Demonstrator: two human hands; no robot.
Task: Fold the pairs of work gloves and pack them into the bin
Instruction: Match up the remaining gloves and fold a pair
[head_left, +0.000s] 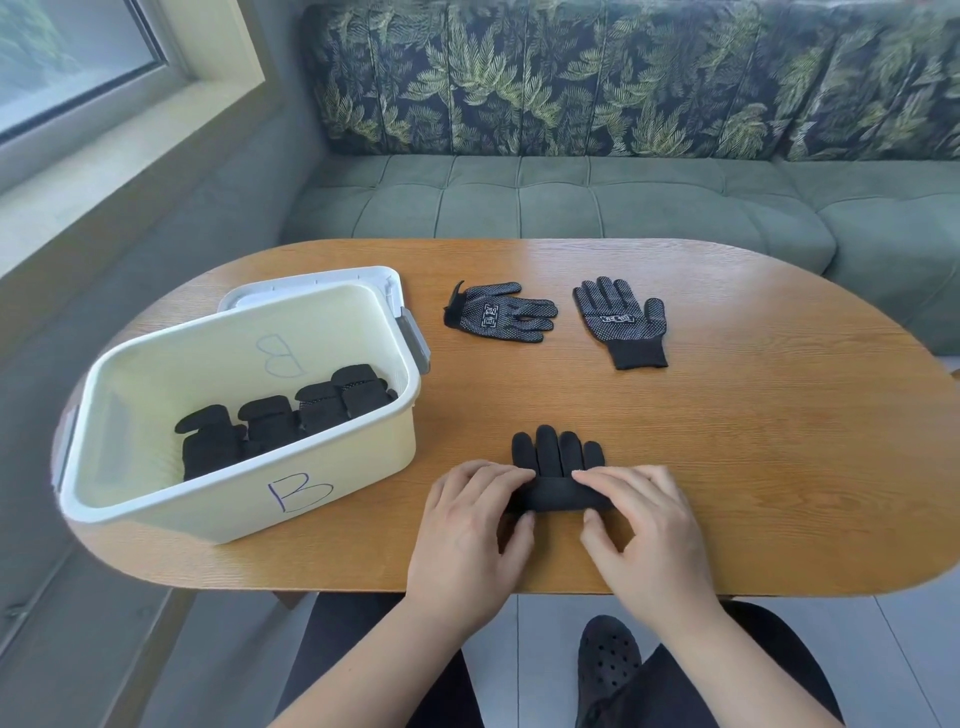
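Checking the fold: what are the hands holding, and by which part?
The left hand and right hand pinch the glove by its rolled cuff end, one at each side.

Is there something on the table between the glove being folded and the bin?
Nothing visible. Only bare table lies between the half-folded glove and the open bin to its left; the two loose gloves lie farther back.

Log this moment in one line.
left hand, right hand grip half-rolled glove pair | bin holds folded pairs | two loose gloves wait
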